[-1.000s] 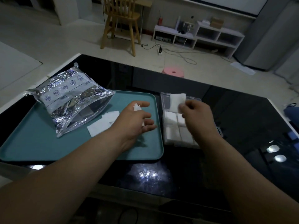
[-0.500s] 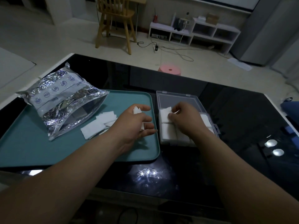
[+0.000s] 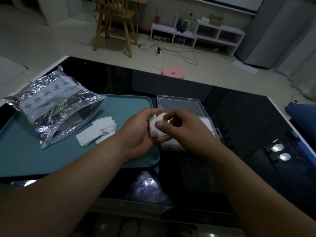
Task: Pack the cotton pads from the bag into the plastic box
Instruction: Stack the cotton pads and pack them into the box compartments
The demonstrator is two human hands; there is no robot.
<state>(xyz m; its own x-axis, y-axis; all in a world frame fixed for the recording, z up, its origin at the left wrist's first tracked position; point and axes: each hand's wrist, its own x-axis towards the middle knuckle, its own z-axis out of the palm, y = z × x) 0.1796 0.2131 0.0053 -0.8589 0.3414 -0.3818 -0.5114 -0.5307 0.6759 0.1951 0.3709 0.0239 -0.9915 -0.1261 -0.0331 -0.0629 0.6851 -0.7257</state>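
We see the left hand (image 3: 138,134) over the near right corner of the teal tray (image 3: 34,151), its fingers curled around a small stack of pads (image 3: 152,128) held on edge; the right hand (image 3: 186,129) meets it from the other side, thumb laid flat on the face of the stack and a fingertip on its upper edge, so its fingers pinch the top pad (image 3: 159,118); both hands hang just above the near left part of the plastic box (image 3: 179,103).

The box sits on the black glossy table (image 3: 239,117), touching or just beside the right edge of the tray; its clear lid lies open and flat on the far side; white pads in the box (image 3: 207,124) show past the right hand and under both wrists; how many there are we cannot tell.

On the tray the crinkled foil bag (image 3: 56,106) lies on its side, its open mouth facing right; just beside that mouth a few loose pads (image 3: 97,130) lie overlapping on the tray, apart from the hands.

Beyond the table we see a pink stool (image 3: 172,73) on the floor, a wooden chair (image 3: 114,23) and a low white shelf (image 3: 196,35) against the wall.
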